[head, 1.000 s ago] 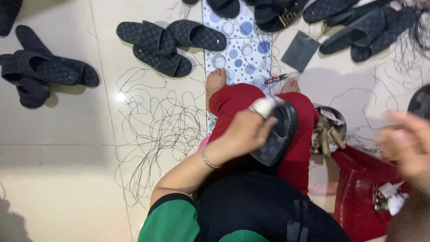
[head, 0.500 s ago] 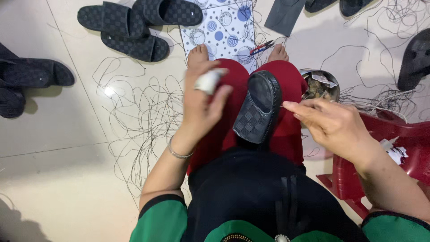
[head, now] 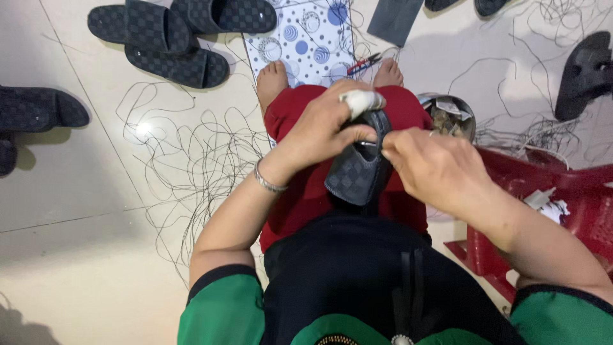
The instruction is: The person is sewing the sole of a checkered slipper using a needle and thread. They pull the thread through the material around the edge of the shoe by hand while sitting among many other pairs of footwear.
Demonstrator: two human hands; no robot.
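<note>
Two hands, left hand [head: 319, 131], right hand [head: 431, 166], gripping slipper [head: 357, 169] between

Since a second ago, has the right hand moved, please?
Yes. The right hand came in from out by the red stool to the slipper on the lap, meeting the left hand.

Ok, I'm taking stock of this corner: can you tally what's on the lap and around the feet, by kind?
Checked slippers piled left of the mat: 3
Slipper gripped by the left hand: 1
Dotted mat: 1
Metal bowl: 1
Red plastic stool: 1
Total: 7
</note>
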